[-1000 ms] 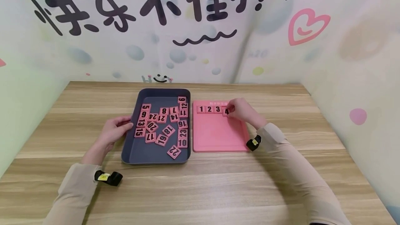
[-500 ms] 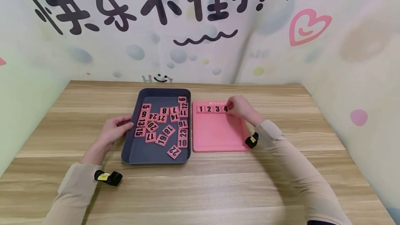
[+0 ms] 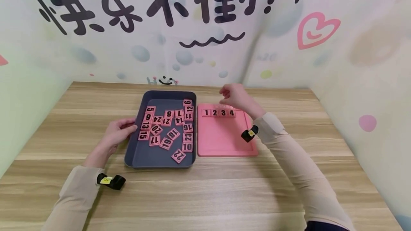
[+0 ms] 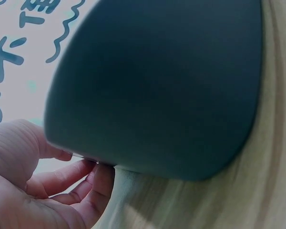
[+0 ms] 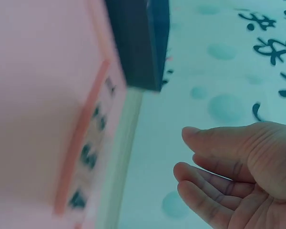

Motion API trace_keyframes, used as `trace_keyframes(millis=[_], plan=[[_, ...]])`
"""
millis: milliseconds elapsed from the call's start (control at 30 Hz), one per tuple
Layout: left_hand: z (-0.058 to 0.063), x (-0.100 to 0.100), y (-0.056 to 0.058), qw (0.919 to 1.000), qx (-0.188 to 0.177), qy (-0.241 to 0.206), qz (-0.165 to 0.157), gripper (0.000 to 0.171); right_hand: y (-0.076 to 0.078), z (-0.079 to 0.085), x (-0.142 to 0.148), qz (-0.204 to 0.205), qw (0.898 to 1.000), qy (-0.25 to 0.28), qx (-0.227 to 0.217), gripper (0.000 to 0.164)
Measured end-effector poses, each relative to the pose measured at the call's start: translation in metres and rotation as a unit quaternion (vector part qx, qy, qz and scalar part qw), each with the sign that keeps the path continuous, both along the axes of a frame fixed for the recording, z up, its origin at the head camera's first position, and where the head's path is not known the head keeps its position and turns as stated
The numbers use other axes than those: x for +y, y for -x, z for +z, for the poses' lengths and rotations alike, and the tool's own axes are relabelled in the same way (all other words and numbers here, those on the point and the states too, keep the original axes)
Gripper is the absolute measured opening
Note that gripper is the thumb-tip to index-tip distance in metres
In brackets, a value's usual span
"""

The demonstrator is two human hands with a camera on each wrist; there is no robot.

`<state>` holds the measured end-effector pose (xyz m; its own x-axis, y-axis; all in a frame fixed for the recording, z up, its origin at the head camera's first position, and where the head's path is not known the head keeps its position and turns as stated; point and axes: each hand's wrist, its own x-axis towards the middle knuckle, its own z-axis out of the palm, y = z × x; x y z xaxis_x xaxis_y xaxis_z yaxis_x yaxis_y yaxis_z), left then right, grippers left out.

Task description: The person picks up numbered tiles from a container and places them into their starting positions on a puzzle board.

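My left hand (image 3: 119, 132) grips the left rim of a dark grey tray (image 3: 141, 159), thumb at the rim and fingers lower on its side. The left wrist view shows the outside of the tray (image 4: 157, 95) with the hand (image 4: 62, 186) at its lower corner. My right hand (image 3: 238, 97) hovers over the far edge of a pink board (image 3: 224, 134), holding nothing. Its fingers (image 5: 200, 179) are loosely bent, apart from the thumb. Tiles 1 (image 3: 206, 112), 2 (image 3: 214, 112), 3 (image 3: 223, 113) and 4 (image 3: 232, 113) line the board's top row, left to right.
Several pink number tiles lie scattered in the tray, among them 5 (image 3: 150, 109), 20 (image 3: 156, 129) and 22 (image 3: 178, 156). Tray and board stand side by side on the wooden table (image 3: 205, 195). A printed wall sheet (image 3: 128, 45) rises behind the table.
My right hand has slid tile 4 up into line beside tile 3, let it go, and lifted away toward the back. The left hand stays at the tray.
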<state>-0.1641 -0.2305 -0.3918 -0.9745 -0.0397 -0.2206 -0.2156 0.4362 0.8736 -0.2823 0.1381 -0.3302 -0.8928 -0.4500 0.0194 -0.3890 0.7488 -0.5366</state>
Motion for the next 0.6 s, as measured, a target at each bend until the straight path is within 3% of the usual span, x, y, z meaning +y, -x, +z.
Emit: trace_keyframes(millis=[300,600], plan=[[-0.001,0.0,0.001,1.0,-0.003,-0.002,-0.002,0.046,-0.001,0.006,-0.055,0.022,0.999,0.035,-0.006,0.028],[0.0,0.0,0.0,1.0,-0.003,0.004,-0.001,0.046,0.001,0.001,-0.105,0.046,0.996,0.061,-0.035,0.029]])
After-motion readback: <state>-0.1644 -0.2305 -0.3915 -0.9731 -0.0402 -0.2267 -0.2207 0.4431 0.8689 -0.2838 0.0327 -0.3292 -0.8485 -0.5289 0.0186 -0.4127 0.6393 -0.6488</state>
